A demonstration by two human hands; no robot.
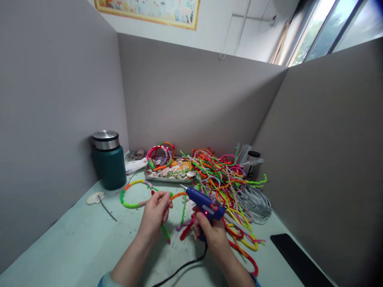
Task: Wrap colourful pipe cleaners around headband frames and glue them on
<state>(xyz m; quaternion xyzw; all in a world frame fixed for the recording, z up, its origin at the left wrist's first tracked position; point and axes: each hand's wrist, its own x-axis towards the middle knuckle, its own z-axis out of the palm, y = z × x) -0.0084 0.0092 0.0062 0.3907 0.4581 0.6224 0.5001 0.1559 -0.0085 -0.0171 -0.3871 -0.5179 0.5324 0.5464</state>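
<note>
Gripping the glue gun (203, 201), the right hand (212, 232) had its fingers wrapped round the handle, with the thumb near a small red light on the gun's body. The nozzle pointed left, its tip just above an orange strip (178, 194); whether the two touched, I could not tell. The left hand (155, 209) pinched thumb against forefinger, the other fingers curled in beneath, and held the strip near the ring (122, 198). That ring, banded in green, yellow, orange and beige, reached out to the left of the left hand, its beige stretch running up to the fingers. Below this hand a green strand (165, 232) slanted down to a red tip. A black cord (188, 264) curved from under the gun toward the near edge of the table (74, 247).

Beyond the hands sat a metal tray (170, 180) full of small, mostly round pieces, with several coloured hoops (149, 154) on its left part. Right of it rose a tangled heap of pipe cleaners (215, 169), with a coil of grey wire (255, 204) beside it and a black-capped jar (253, 162) behind. A teal flask (109, 169) stood upright at the left partition (54, 119), with a pale disc (93, 198) lying nearer. Far right lay a black slab (299, 259).
</note>
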